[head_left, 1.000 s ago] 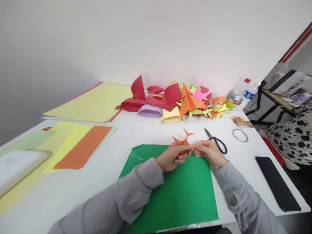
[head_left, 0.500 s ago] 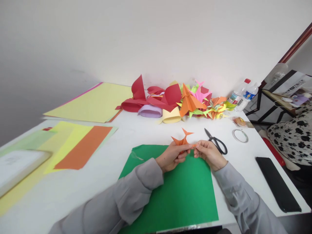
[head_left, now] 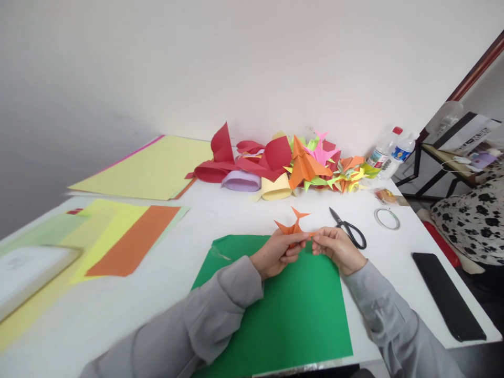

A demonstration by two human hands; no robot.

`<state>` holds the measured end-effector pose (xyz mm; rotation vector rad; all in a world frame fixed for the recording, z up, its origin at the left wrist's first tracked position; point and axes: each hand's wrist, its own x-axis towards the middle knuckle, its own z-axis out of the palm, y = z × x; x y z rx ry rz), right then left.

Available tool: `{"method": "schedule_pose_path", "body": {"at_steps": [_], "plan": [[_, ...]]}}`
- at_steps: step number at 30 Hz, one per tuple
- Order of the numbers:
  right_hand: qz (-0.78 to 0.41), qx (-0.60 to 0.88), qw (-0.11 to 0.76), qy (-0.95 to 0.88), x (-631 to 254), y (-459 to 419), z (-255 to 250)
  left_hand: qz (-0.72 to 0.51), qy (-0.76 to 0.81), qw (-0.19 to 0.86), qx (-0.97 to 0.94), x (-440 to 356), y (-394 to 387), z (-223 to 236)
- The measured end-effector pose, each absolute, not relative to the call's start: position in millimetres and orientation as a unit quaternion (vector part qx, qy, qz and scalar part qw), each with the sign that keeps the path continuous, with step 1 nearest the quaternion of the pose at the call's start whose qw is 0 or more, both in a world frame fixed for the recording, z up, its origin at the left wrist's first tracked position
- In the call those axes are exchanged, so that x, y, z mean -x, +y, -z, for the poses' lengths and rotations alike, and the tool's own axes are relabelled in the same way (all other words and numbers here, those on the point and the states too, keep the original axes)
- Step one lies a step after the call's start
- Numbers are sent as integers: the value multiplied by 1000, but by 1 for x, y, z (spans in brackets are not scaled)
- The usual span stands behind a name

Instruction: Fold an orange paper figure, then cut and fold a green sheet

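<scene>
The orange folded paper figure (head_left: 292, 228) is held up over the far edge of the green sheet (head_left: 291, 315), its pointed tips sticking up past the hands. The left hand (head_left: 279, 254) grasps its body between thumb and fingers, and the right hand (head_left: 339, 248) pinches the narrow end at the right with its thumb and fingers. Just beside the right hand, black scissors (head_left: 349, 229) lie on the white worktop (head_left: 205, 215), with a roll of tape (head_left: 387, 219) farther right and a black flat object (head_left: 449, 296) nearer the right edge. Behind the hands, along the wall, sits a pile of colourful folded paper pieces (head_left: 305, 165), with two plastic bottles (head_left: 389, 152) to its right. On the left, an orange strip (head_left: 136, 239) lies across yellow and green sheets, with a large pale yellow sheet (head_left: 145, 168) behind them.
</scene>
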<state>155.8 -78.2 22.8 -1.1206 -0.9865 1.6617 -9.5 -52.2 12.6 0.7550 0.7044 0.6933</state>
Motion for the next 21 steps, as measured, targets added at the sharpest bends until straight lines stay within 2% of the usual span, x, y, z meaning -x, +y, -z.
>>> {"method": "schedule_pose_path", "body": {"at_steps": [21], "plan": [[-631,468,443,-432,-159,-77,-22,-349,356,768,-401,7,-58,-12]]}}
